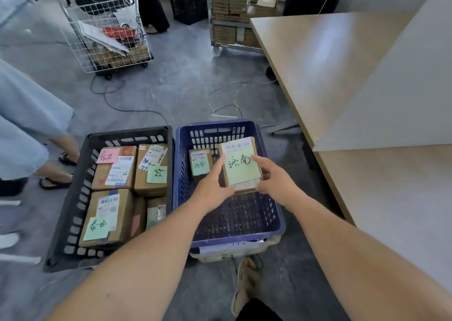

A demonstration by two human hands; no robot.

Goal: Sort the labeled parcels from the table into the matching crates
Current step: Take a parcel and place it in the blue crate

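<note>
I hold a small cardboard parcel (241, 164) with a green handwritten note over the blue crate (227, 237). My left hand (212, 186) grips its left edge and my right hand (274, 177) grips its right edge. A smaller parcel (200, 165) with a green note stands inside the blue crate at the far end. The black crate (71, 213) to the left holds several labeled parcels, among them one with a green note (106, 219) and one with a pink note (113, 166).
The wooden table (342, 59) runs along the right, with a grey panel on it. A person in blue clothes (27, 130) stands at the left. A wire cart (107, 34), a trolley of boxes (234, 20) and floor cables (137, 105) lie beyond the crates.
</note>
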